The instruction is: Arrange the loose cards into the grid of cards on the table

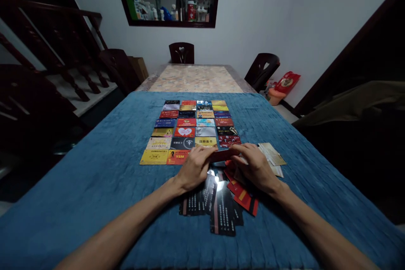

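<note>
A dark red card (220, 155) is tilted up between my hands. My left hand (196, 168) pinches its left end, and my right hand (256, 166) is closed on its right end. Just beyond lie rows of colourful cards, among them a gold card (205, 141), a yellow card (154, 157) and a red-orange card (177, 157) partly covered by my left hand. Below my hands, black cards (223, 211) with pale print are spread in a loose pile. Red cards (246, 198) fan out under my right hand, and pale gold cards (272, 154) lie to its right.
A blue cloth (104, 168) covers the near part of the table; its patterned top (196, 78) shows at the far end. Dark wooden chairs (262, 69) stand around it. Against the wall is a red bag (287, 82) by an orange bucket (275, 96).
</note>
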{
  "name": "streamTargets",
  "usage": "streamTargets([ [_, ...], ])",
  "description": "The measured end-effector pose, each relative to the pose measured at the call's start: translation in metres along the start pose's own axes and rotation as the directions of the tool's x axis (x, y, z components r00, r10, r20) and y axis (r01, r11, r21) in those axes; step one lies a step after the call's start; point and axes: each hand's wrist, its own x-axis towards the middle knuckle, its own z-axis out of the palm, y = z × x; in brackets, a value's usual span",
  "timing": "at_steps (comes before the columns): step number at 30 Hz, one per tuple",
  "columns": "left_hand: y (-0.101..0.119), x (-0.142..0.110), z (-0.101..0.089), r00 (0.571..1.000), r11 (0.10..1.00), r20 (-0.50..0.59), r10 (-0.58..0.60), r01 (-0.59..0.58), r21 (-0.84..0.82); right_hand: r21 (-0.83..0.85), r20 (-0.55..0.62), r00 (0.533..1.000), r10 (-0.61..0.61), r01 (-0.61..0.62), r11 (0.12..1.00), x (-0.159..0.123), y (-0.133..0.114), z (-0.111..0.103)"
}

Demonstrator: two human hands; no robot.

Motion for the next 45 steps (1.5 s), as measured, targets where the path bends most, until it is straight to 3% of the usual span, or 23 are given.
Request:
streamTargets([
  [11,0.003,0.001,-0.004,0.993,1.0,-0.118,0.013,-0.015,-0.009,-0.121,0.039,0.994,-0.098,0.102,0.987,0.008,-0.01,-0.004],
  [23,-0.006,0.002,-0.003,0.976,0.999,-0.216,0.034,-0.026,0.037,-0.214,0.033,0.997,-0.075,0.081,0.974,0.008,-0.011,-0.005],
  [34,-0.009,0.003,-0.018,0.998,0.987,-0.046,0.047,-0.04,0.155,-0.162,0.06,0.998,-0.026,0.035,0.986,0.007,-0.007,-0.003],
  [45,-0.019,0.012,-0.048,0.968,0.915,0.192,0.16,-0.219,0.339,-0.138,0.158,0.982,-0.102,0.124,0.983,0.029,-0.005,-0.003],
])
